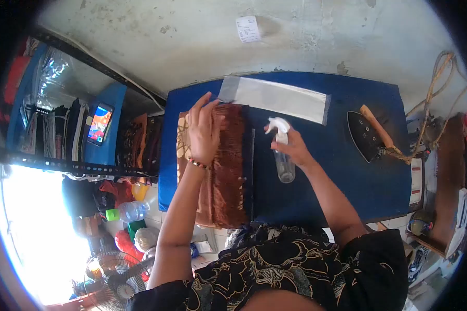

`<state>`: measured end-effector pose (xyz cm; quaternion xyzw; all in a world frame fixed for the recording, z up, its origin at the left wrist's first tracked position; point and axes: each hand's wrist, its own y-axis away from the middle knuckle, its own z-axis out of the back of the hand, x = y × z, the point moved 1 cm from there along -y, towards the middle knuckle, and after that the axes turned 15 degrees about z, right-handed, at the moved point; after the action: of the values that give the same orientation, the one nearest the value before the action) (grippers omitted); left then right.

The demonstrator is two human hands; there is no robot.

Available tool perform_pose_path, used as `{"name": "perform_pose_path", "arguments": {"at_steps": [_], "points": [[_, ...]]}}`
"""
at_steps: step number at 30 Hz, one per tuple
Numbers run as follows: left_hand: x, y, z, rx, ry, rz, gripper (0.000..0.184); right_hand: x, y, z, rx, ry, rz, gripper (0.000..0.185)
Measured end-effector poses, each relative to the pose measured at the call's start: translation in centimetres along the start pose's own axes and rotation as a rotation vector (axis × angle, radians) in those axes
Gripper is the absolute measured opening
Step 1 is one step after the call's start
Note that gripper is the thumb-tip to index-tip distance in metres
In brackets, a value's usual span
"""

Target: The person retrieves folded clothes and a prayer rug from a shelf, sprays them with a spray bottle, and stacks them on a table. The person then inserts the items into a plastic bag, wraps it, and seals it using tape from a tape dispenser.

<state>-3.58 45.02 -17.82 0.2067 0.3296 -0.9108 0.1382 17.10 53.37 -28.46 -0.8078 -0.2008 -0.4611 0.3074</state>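
A folded brown cloth with long fringe (229, 171) lies on the left part of the blue-covered table (321, 192). Over its upper left portion is my left hand (205, 127), palm down with fingers apart; whether it presses on the cloth I cannot tell. My right hand (293, 147) is wrapped round the neck of a clear spray bottle (285, 170) with a white trigger head, to the right of the cloth. The bottle is upright or slightly tilted, its nozzle toward the left. Part of the cloth's patterned left edge is hidden under my left hand.
A clear plastic sleeve with a whitish sheet (280, 98) lies at the table's back. An iron (367, 136) with a wooden handle and a cord stands on the right. Shelves at left hold folded cloths and a lit phone (99, 124). A fan (117, 277) is at lower left.
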Motion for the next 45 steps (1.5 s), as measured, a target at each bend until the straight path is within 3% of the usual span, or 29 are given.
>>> {"name": "perform_pose_path", "arguments": {"at_steps": [3,5,7,13,15,17,20,22,24,25,27,29,32,33,34,36,37,39,40,41,43,45], "points": [[1.3,4.2,3.4,0.076,-0.090,0.120,0.043,2.3,0.0,-1.8,0.136,-0.008,-0.001,0.046],[3.9,10.0,6.2,0.304,-0.038,-0.041,0.052,2.9,2.1,-3.0,0.237,0.059,0.011,0.049],[3.1,13.9,9.8,0.652,0.021,-0.046,0.056,5.1,4.0,-5.6,0.266,0.108,0.033,0.036],[4.9,17.8,10.2,0.604,-0.067,-0.152,0.045,3.9,11.7,-10.0,0.294,0.401,0.101,0.037],[6.3,17.8,10.7,0.540,0.408,0.273,0.032,4.9,14.2,-12.5,0.212,0.400,0.060,0.036],[9.4,17.7,12.2,0.614,0.962,0.738,0.024,5.4,16.0,-15.4,0.213,0.426,0.120,0.036],[7.9,16.7,13.3,0.306,1.404,0.764,0.029,3.5,19.2,-16.8,0.233,0.526,0.095,0.033],[9.3,17.6,13.0,0.600,1.131,0.815,0.036,1.1,20.5,-16.2,0.046,0.353,0.027,0.034],[6.8,16.5,13.0,0.577,0.930,0.187,0.052,1.0,20.0,-16.3,-0.118,0.306,0.019,0.039],[5.5,16.9,13.7,0.617,0.922,0.178,0.060,1.6,19.3,-16.6,-0.172,0.342,0.070,0.045],[5.9,17.8,13.7,0.475,0.898,0.182,0.058,3.6,18.0,-18.2,-0.219,0.201,0.066,0.042],[6.5,20.0,14.3,0.281,1.027,0.415,0.056,4.0,18.0,-19.8,-0.045,0.313,0.077,0.039],[8.3,25.4,16.1,0.077,1.035,0.716,0.061,2.7,19.8,-23.1,0.404,0.648,0.156,0.041],[9.2,28.1,16.0,0.083,1.069,0.740,0.056,1.6,20.3,-24.7,0.503,0.705,0.187,0.045],[10.2,31.3,15.5,0.086,1.101,0.769,0.053,0.9,20.4,-26.4,0.406,0.662,0.145,0.050],[10.1,35.9,15.6,0.380,1.196,0.828,0.079,-0.8,20.8,-30.3,0.227,0.567,0.030,0.062],[10.8,38.4,14.3,0.495,1.361,0.770,0.088,-2.1,20.2,-31.9,0.327,0.637,0.097,0.067],[10.7,39.3,15.6,0.468,0.984,0.788,0.094,-4.8,19.1,-34.6,0.525,0.753,0.246,0.077],[11.7,40.2,15.4,0.413,1.324,1.078,0.095,-4.9,18.6,-35.4,0.626,0.791,0.235,0.083],[11.9,39.7,17.0,0.275,1.161,1.132,0.076,-4.6,18.0,-35.8,0.645,0.793,0.253,0.082],[15.9,42.1,15.7,0.051,1.367,1.351,0.047,-2.8,16.5,-36.0,0.671,0.805,0.291,0.080],[22.0,46.3,12.5,-0.215,1.671,1.427,0.030,-0.8,15.8,-35.6,0.491,0.698,0.212,0.068]]}}
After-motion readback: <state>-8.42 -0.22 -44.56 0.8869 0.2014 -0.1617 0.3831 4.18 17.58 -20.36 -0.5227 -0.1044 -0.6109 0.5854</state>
